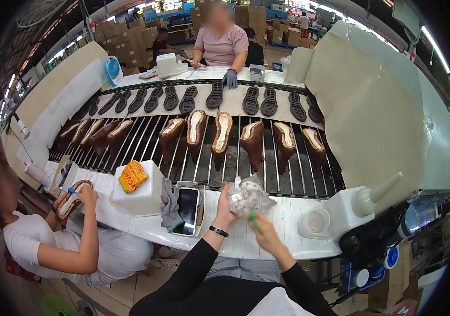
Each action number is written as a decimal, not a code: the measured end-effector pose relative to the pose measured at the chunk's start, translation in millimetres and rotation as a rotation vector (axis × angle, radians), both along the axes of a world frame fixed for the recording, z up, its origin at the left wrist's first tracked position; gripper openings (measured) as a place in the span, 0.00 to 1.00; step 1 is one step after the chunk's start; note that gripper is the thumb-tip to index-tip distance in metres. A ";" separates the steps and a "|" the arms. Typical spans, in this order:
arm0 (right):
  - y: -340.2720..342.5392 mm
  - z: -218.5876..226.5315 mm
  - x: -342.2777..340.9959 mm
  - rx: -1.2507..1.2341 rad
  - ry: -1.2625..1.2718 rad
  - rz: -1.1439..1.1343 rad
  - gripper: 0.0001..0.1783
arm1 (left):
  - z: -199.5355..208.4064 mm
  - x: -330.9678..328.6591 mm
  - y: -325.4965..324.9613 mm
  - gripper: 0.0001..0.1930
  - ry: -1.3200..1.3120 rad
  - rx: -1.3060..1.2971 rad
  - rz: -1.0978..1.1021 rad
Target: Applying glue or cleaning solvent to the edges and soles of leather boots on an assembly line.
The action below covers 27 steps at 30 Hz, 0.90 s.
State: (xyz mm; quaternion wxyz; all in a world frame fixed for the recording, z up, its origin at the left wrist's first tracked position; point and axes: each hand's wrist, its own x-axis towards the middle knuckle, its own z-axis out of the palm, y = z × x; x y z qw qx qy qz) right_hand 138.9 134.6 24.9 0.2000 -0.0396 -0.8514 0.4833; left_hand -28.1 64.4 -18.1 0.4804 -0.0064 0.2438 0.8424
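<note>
Now left grip (225, 209) clasps bundle (248, 196), right grip (268, 238) green handle (254, 220); tray (200, 195) holds dark slab (187, 208).

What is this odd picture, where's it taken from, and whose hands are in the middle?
It comes from a wide camera worn on someone's head, looking down, so straight edges bend. The wearer's own bare left hand holds a crumpled whitish bundle; their bare right hand grips a blurred green item. On the white bench sit a spouted white bottle and a white container topped by a yellow packet. Beyond are rows of brown shoe uppers, bottoms up, and dark soles.
</note>
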 end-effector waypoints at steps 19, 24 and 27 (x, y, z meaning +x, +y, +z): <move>42.5 16.5 -20.8 -0.161 -0.034 -0.359 0.11 | -67.7 -34.2 4.2 0.19 0.880 -0.922 0.673; 33.7 -35.1 -57.8 0.339 0.149 -0.413 0.14 | -49.4 -12.8 7.7 0.17 0.975 -0.913 0.744; 11.8 -39.1 -53.6 0.246 0.054 -0.439 0.11 | -53.0 -14.1 7.7 0.16 1.032 -0.911 0.848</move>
